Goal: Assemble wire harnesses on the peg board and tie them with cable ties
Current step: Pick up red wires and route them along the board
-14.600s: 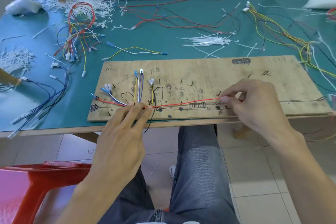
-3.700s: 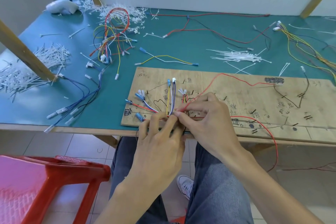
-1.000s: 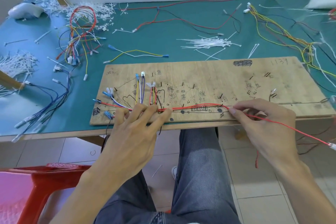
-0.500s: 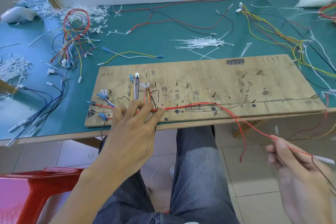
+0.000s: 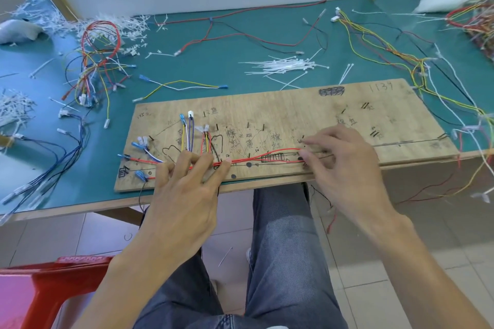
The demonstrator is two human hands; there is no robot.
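The wooden peg board lies at the table's front edge, marked with pen lines and set with small pegs. Red wires run along its lower track, from the terminals at the left to about the middle. Short yellow, blue and white leads stand upright at the board's left. My left hand presses the wire bundle down against the board with spread, straight fingers. At the right end of the laid wires, my right hand pinches the red wires between thumb and fingertips near a peg.
A pile of white cable ties lies behind the board. A tangled wire bundle and blue wires sit to the left, yellow wires to the right. A red stool stands at lower left. Loose wires hang over the front edge.
My right hand has come up from below the table's front edge to the board, and the red wire that hung off the edge now lies along the track. My left hand stays pressing.
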